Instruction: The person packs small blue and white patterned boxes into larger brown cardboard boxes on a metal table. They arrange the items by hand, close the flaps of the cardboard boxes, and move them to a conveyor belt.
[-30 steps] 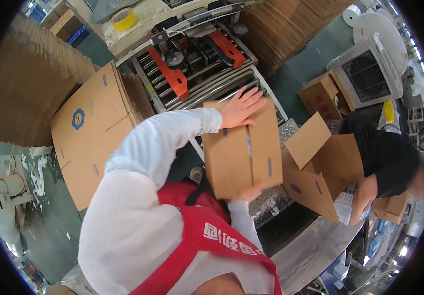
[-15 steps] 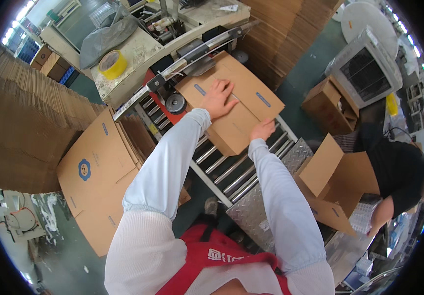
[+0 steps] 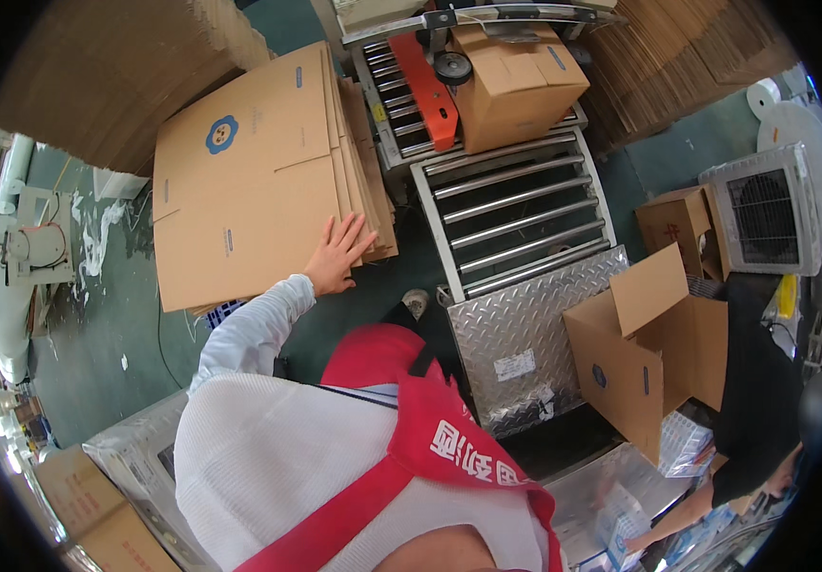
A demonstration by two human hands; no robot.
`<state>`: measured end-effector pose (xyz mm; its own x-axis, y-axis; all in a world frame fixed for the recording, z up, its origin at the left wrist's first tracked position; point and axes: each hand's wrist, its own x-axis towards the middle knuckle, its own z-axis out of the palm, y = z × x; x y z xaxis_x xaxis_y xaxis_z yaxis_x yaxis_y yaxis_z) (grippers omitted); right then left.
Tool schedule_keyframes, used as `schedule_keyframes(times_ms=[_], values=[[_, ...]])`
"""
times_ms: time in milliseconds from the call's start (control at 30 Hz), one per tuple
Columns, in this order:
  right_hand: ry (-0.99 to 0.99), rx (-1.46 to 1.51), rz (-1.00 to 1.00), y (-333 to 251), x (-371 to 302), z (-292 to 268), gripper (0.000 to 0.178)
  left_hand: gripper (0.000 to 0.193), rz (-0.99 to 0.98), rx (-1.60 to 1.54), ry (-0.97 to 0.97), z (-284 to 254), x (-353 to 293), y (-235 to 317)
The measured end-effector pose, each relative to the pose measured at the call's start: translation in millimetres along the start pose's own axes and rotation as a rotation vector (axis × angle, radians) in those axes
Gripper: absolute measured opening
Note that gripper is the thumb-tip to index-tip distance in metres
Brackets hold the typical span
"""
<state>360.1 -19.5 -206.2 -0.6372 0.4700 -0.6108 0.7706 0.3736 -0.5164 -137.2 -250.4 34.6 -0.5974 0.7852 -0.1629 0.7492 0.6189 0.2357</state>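
My left hand (image 3: 339, 253), fingers spread, lies at the near right edge of a stack of flattened cardboard boxes (image 3: 268, 205). Nothing is held in it. The top flat box carries a blue flower-shaped print. My right hand is out of the picture, and its arm is hidden too. Farther off, a closed cardboard box (image 3: 525, 107) sits under the bar of the carton sealing machine (image 3: 497, 15), beside a black wheel (image 3: 453, 68) and a red guide plate (image 3: 424, 95).
A roller conveyor (image 3: 525, 212) leads to a diamond-plate metal surface (image 3: 525, 329). An open cardboard box (image 3: 621, 367) stands at its right edge. A co-worker's arm (image 3: 683, 520) reaches to a clear-wrapped pack (image 3: 626, 524). More flat cardboard (image 3: 125, 86) is piled at far left.
My left hand has left the closed box and come to the flat box stack. My right hand has gone out of view. The closed box sits farther into the machine. The view has turned.
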Motion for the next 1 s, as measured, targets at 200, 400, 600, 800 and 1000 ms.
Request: schedule_keyframes(times_ms=[200, 400, 600, 800, 1000], values=[[-0.276, -0.29, 0.309, 116, -86, -38, 0.046, 0.091, -0.237, 0.071, 0.215, 24, -56, -7], [0.413, 0.536, 0.217, 127, -35, -40, 0.038, 0.033, -0.244, 0.241, 0.46, -211, -71, 129], [0.752, 0.413, -0.497, -107, -121, -182, 0.107, 0.033, 0.951, 0.524, 1.186, -289, -138, 396], [1.306, 0.172, -0.469, -85, -224, -259, 0.047, 0.044, 0.65, -0.458, 1.29, -315, -33, 386], [1.346, 0.421, -0.317, -75, -336, -291, 0.028, 0.043, 0.239, -1.334, 0.78, -208, 141, 241]])
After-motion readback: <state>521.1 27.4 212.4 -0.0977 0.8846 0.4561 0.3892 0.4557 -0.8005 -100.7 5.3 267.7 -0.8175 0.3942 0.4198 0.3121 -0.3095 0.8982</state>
